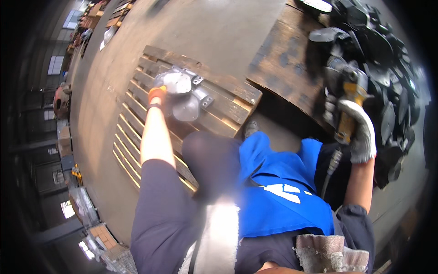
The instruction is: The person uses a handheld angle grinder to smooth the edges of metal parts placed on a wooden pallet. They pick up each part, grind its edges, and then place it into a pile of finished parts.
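Note:
My right hand (358,121), in a white knit glove, is wrapped round the yellow body of a hand-held grinder (350,93). A hose (332,166) runs from the tool's lower end. My left hand (157,93), in an orange glove, reaches out to the pallet, its fingers closed at the edge of a silver metal part (178,83); they are partly blurred. A similar silver part (187,109), with a rounded plate and a bracket-like end, lies right beside it. Both parts are on the slatted wooden pallet (228,102).
At the right, a big pile of dark metal parts (378,50) lies by a stained wooden board (283,59). My blue apron (283,182) hangs between my arms. Boxes (102,235) and wrapped goods line the far left side.

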Action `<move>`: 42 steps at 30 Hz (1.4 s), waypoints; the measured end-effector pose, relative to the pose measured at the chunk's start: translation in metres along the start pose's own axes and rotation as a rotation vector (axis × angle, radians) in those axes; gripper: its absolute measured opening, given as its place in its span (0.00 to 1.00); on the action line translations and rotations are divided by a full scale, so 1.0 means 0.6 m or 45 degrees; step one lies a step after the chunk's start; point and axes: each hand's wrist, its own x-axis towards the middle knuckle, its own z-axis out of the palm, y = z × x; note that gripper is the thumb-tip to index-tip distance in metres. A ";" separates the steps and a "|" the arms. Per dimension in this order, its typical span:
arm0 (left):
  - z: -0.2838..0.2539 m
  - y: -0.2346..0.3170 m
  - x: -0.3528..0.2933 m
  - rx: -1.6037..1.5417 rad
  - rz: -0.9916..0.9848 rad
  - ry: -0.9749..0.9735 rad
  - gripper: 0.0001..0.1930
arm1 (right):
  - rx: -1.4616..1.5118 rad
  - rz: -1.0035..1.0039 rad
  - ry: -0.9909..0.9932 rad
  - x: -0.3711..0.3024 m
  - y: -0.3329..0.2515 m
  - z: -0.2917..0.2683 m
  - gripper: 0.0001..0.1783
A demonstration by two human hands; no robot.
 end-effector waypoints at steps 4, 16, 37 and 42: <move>-0.102 0.146 -0.167 -1.539 -0.019 -0.200 0.18 | -0.286 0.059 -0.225 -0.001 0.001 -0.013 0.14; -0.169 0.506 -0.739 -1.786 1.907 -1.422 0.21 | 0.031 0.014 -0.439 -0.006 0.054 0.031 0.16; -0.116 0.629 -0.769 -1.916 1.300 -1.470 0.15 | -0.445 -0.270 -0.615 0.038 0.048 -0.019 0.18; -0.107 0.636 -0.765 -2.210 1.332 -1.663 0.14 | -0.216 -0.001 -0.440 0.025 0.038 -0.008 0.17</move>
